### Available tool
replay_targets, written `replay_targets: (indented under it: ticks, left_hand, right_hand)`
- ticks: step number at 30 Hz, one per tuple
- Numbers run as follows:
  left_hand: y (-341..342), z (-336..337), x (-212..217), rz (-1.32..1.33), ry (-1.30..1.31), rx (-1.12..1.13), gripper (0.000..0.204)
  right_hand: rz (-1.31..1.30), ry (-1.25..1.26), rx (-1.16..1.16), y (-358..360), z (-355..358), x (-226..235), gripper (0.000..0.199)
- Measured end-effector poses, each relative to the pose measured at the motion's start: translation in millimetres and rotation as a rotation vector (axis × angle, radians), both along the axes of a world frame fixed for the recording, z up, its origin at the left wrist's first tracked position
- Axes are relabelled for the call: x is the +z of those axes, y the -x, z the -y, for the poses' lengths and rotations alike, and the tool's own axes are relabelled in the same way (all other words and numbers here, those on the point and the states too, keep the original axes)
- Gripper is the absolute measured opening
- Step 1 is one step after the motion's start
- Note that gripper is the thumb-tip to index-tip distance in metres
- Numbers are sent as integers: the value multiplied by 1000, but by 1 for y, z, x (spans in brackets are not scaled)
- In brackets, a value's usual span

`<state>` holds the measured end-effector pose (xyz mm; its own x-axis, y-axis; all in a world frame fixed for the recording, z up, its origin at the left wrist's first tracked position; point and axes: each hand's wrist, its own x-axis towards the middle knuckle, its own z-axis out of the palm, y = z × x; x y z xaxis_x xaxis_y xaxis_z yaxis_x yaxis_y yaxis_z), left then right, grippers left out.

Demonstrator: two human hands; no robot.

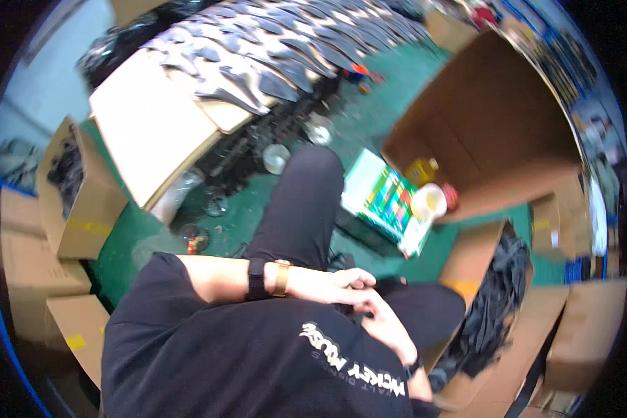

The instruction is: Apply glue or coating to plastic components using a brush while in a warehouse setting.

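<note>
My left hand (338, 281) reaches in from the left and rests over my lap, with a gold watch (281, 278) and a black band on its wrist. My right hand (388, 326) lies just below and to the right of it, touching it, fingers curled inward. Where the two hands meet there is something small and dark (349, 307); the blur and my black trousers (296, 209) behind it hide what it is. My black printed shirt (258, 362) fills the lower part of the view.
Rows of dark grey flat pieces (272, 49) cover a table ahead, beside cardboard sheets (146, 125). A big open carton (494, 118) lies on the green floor (369, 111), with a yellow bottle (422, 170), a white cup (428, 202) and a colourful box (389, 202). Cartons of black parts stand left (73, 181) and right (498, 292).
</note>
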<state>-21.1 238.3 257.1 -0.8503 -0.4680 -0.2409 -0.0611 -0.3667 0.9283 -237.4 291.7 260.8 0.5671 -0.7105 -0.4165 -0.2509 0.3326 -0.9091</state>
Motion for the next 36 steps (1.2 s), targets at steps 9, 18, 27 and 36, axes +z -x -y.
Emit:
replay_targets:
  ticks: [9, 18, 27, 36]
  left_hand:
    - [-169, 41, -24, 148, -108, 1249, 29]
    - [-223, 132, -51, -497, -402, 1481, 41]
    - [-268, 173, -112, -701, -455, 1370, 42]
    - [-259, 169, -99, -606, -376, 1198, 41]
  right_hand:
    - [-83, 34, -631, 89, 9, -22, 9]
    - [-72, 449, -829, 117, 50, 38, 8]
    - [-48, 383, -708, 131, 45, 105, 11]
    - [-327, 288, -684, 193, 27, 123, 14]
